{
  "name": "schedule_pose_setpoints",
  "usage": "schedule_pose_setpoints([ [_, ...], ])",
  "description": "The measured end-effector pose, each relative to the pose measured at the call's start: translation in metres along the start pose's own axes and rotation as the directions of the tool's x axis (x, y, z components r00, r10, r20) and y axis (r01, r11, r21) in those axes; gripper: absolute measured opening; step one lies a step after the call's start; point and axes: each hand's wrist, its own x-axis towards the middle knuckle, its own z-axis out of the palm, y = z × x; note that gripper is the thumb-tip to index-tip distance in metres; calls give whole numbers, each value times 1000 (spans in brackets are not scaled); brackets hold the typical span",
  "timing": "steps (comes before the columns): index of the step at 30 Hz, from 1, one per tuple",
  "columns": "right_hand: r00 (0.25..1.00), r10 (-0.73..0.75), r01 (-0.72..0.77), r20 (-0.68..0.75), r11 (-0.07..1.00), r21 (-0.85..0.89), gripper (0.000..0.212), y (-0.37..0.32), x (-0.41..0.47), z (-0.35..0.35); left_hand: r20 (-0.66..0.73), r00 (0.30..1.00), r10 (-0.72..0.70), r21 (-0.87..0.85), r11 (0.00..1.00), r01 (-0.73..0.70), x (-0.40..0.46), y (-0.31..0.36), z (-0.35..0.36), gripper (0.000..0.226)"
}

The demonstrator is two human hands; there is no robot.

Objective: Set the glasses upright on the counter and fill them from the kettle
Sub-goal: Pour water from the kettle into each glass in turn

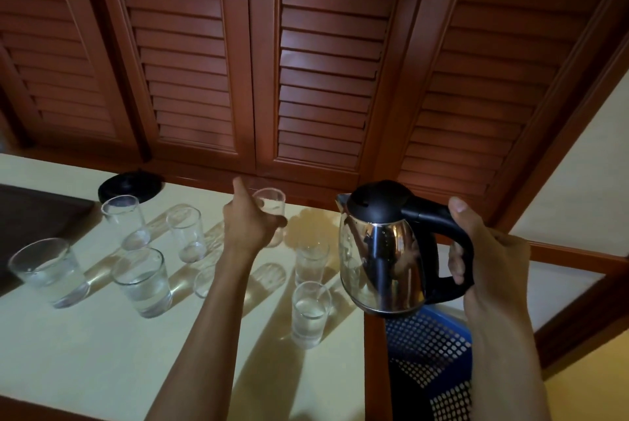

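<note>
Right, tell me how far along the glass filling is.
Done: all the glasses stand upright on the counter, and at least four hold water, like the near glass. In hand: the left hand grips the far glass; the right hand holds the kettle level. Left: two back glasses look nearly empty.

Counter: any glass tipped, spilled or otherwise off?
No spill or tipped glass shows. The left hand grips one glass near the back edge; the right hand holds the kettle level, not pouring.

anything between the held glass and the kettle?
Head view: only bare cream counter with a shadow lies between the clear glass gripped by the left hand and the steel, black-lidded kettle.
</note>
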Motion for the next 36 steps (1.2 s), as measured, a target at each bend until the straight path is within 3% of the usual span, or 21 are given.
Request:
schedule_pose_setpoints([
  [2, 1000, -18, 18, -5, 1000, -1, 53, -3, 1, -1, -25, 994, -106, -269, 959, 95, 1, 7, -2, 65],
  [5, 999, -43, 43, -3, 999, -10, 54, -9, 5, -1, 73, 976, -207, -699, 687, 199, -2, 17, 1, 33],
  [7, 999, -54, 54, 1, 998, -28, 57, -13, 9, 0, 87, 985, -152, -764, 624, 164, -6, 21, 5, 21],
  [9, 999, -48, 49, 23, 998, -36, 58, -19, 14, 2, 57, 993, -108, -775, 622, 112, -9, 22, 5, 28],
  [12, 998, -17, 19, 66, 1000, -20, 54, -31, 23, 9, 22, 1000, -12, -671, 741, 23, -13, 17, 2, 34],
  [17, 984, -6, 22, 175, 996, -86, 54, -59, 43, 31, -5, 993, 117, -299, 948, -113, -23, 16, 2, 40],
  [25, 902, -51, 224, 429, 904, -364, 61, -99, 65, 71, 36, 985, 171, -89, 982, -167, -29, 13, 3, 38],
  [36, 814, -20, 425, 581, 703, -570, 56, -143, 83, 114, 97, 974, 203, -66, 978, -197, -32, 10, 1, 41],
])
